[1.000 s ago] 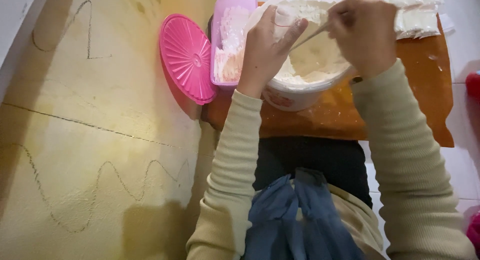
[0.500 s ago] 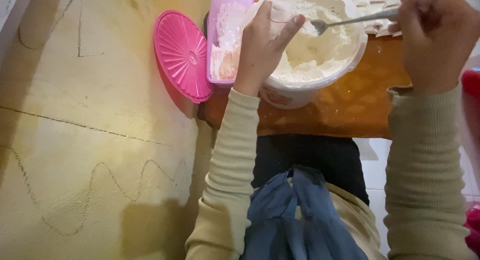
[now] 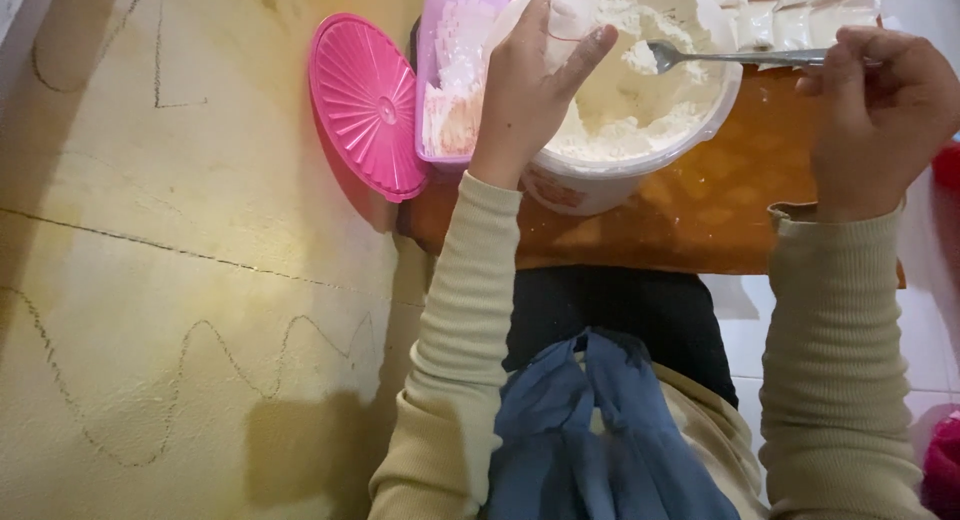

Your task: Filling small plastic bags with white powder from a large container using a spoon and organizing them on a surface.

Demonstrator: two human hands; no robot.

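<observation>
My left hand [image 3: 530,90] is pinching a small clear bag [image 3: 566,22] over the white flour tub [image 3: 640,170] on the orange table [image 3: 690,220]. My right hand [image 3: 880,115] is gripping a spoon [image 3: 700,56], its bowl holding flour above the tub. Pink lid [image 3: 365,105] leaning nearby.

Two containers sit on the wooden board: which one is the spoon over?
The round white bucket of flour: the spoon held by the right hand hangs over it. The pink rectangular tub beside it holds small packets, no spoon.
</observation>
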